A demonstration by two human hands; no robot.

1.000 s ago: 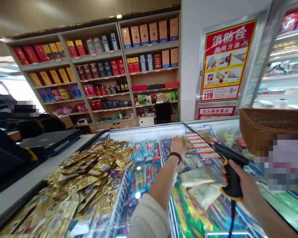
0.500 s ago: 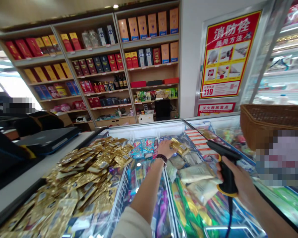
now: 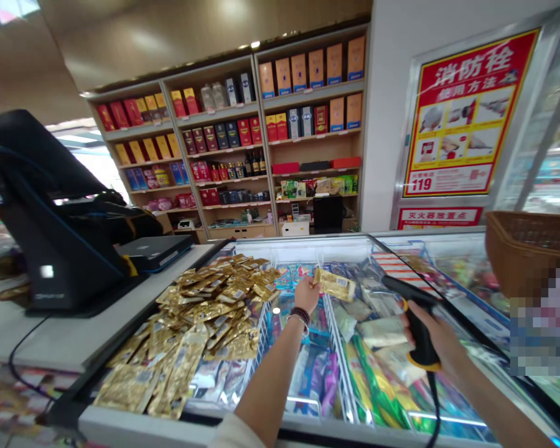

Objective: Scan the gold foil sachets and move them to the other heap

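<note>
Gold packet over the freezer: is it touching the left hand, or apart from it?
Touching: the head view shows the fingers of the left hand pinching the left end of the gold packet.

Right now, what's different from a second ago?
The left hand has moved left, bringing the shiny gold foil packet closer to the heap of gold packets. The view has swung left too. No clear new grasp or release. Unchanged: right hand holding the black-and-yellow handheld scanner; heap looks the same.
</note>
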